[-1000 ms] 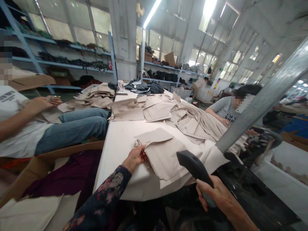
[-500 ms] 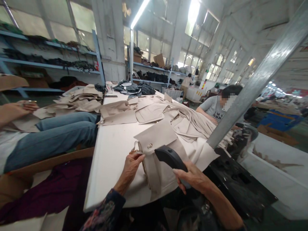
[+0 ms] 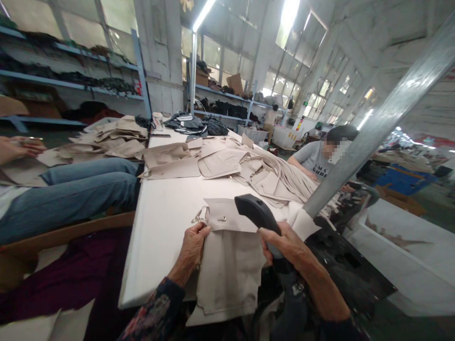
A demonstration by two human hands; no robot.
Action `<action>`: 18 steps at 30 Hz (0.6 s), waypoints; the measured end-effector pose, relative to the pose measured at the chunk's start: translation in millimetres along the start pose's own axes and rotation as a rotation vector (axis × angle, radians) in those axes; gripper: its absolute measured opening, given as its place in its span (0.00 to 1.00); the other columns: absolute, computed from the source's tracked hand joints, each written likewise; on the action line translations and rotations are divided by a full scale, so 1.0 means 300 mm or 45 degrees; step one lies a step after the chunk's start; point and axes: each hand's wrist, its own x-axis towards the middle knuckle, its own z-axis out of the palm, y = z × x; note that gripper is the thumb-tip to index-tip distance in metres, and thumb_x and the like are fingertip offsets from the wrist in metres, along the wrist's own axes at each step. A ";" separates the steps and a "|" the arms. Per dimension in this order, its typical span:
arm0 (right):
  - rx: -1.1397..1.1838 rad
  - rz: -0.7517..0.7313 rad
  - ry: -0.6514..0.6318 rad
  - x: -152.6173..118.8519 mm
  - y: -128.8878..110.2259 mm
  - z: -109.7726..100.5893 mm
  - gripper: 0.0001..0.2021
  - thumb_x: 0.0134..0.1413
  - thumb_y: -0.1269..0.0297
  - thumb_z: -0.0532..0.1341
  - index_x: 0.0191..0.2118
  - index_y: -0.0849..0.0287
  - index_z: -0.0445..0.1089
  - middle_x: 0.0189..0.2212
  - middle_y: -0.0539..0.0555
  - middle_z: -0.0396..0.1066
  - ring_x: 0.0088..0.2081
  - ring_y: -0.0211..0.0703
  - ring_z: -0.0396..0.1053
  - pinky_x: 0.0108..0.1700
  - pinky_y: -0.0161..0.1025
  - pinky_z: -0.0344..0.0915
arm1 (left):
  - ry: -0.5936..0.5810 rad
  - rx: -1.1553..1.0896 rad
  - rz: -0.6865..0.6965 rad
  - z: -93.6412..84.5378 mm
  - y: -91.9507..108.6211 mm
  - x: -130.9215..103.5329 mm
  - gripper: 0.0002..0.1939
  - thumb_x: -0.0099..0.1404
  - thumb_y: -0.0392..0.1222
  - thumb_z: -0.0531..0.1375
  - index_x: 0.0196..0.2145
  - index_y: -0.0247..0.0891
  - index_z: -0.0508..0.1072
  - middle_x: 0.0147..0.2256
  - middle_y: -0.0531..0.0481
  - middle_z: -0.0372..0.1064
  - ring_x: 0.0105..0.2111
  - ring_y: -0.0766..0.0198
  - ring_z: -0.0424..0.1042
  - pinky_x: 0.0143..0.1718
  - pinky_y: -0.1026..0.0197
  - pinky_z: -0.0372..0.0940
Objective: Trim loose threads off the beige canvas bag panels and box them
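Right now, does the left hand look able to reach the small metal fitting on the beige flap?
Probably yes: the metal fitting shows uncovered on the beige flap, close to the left hand, and the black curved tool does not come between them.

The person's left hand (image 3: 194,242) pinches the left edge of a flat beige cloth piece with a flap (image 3: 227,270), just below a silver metal clip (image 3: 199,216) — the flap bears a small silver metal fastening (image 3: 222,219). The right hand (image 3: 286,242) grips a black, curved handheld tool (image 3: 256,210). Beyond, loose beige cloth pieces (image 3: 220,163) lie on a white flat-topped table (image 3: 163,208).
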 end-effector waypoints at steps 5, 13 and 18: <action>-0.029 0.053 -0.117 -0.020 0.057 -0.025 0.17 0.54 0.52 0.54 0.24 0.62 0.63 0.13 0.47 0.62 0.14 0.33 0.60 0.17 0.29 0.56 | -0.013 -0.056 -0.046 0.002 0.018 -0.013 0.10 0.44 0.41 0.65 0.24 0.35 0.70 0.19 0.55 0.68 0.18 0.67 0.66 0.23 0.64 0.62; 0.098 -0.038 -0.182 -0.036 0.063 0.050 0.15 0.55 0.55 0.55 0.25 0.61 0.62 0.13 0.46 0.61 0.14 0.32 0.59 0.17 0.28 0.56 | -0.068 0.100 0.026 0.036 0.123 -0.005 0.08 0.46 0.42 0.62 0.26 0.37 0.69 0.17 0.57 0.66 0.16 0.66 0.64 0.21 0.63 0.61; 0.098 -0.141 -0.015 -0.084 0.009 -0.027 0.16 0.54 0.54 0.56 0.25 0.62 0.62 0.13 0.46 0.61 0.14 0.32 0.59 0.17 0.29 0.58 | 0.155 0.674 0.637 0.065 0.449 0.086 0.07 0.50 0.41 0.58 0.19 0.37 0.66 0.15 0.58 0.59 0.17 0.69 0.57 0.19 0.66 0.52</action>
